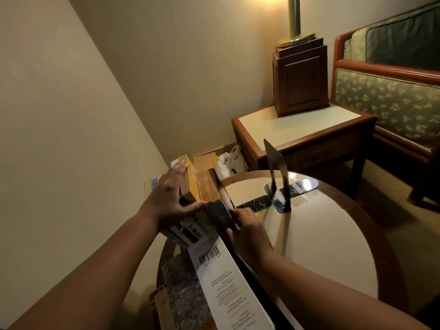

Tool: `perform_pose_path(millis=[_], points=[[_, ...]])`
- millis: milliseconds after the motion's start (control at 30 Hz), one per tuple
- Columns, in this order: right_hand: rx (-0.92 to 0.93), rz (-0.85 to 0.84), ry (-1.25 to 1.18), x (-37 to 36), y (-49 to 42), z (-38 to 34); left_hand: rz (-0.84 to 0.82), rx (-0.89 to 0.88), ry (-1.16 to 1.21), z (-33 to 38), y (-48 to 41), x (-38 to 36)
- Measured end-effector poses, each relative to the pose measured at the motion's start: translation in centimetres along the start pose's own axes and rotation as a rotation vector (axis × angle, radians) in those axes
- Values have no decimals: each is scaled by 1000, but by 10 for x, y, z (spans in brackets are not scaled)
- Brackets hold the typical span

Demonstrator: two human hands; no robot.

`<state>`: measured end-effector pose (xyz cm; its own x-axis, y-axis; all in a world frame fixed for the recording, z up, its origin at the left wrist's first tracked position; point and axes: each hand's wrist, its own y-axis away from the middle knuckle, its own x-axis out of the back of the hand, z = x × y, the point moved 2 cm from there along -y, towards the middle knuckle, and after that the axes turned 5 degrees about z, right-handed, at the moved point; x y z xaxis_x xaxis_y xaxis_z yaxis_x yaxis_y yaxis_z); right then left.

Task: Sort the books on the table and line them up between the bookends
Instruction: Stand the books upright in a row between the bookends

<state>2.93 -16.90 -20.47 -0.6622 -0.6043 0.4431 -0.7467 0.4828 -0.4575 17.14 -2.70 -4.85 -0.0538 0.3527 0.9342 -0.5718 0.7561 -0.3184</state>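
At 10 o'clock on the round table [309,234], right at its rim: a row of books [192,184] standing on edge, spines and page edges packed close. Flat against the row's left face, the left hand [170,196], fingers straight and together, thumb spread across the books' near ends; pressing, not curled round anything. At the row's right end, a dark book [217,211] and, tight against it, a thin dark plate [225,196]. On that plate, the right hand [248,226], fingers curled onto its outer face, thumb at the near edge, pinching it against the dark book. Just beside the hand toward 12 o'clock, a black flat strip [254,204] lying on the tabletop; cannot tell whether strip and plate form one bookend. At 12 o'clock on the table, well apart from the row, a black bookend [277,177] upright on its own, touching no book. At 7 o'clock, lying flat and jutting over the rim, a white book [228,282] with a barcode, back cover up, resting on a speckled grey book [181,289]. Beyond the table at 12 o'clock, a side table [297,126] bearing a lamp base [301,77]; at 2 o'clock, a sofa [390,98]; at 11 o'clock on the floor, a carton [204,158] holding a plastic bag [229,160].
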Motion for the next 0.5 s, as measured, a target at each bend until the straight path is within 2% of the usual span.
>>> perform_pose_path(millis=[67, 167, 267, 400, 500], points=[[-70, 16, -142, 6, 6, 6, -32, -8, 3, 1, -5, 4], [-289, 6, -433, 14, 3, 13, -93, -79, -88, 8, -14, 7], [-478, -106, -617, 14, -14, 16, -154, -119, -141, 17, -18, 4], [-576, -300, -689, -8, -35, 23, -165, -103, -194, 18, -22, 3], [-567, -330, -680, -17, -36, 32, -157, -80, -189, 20, -22, 3]])
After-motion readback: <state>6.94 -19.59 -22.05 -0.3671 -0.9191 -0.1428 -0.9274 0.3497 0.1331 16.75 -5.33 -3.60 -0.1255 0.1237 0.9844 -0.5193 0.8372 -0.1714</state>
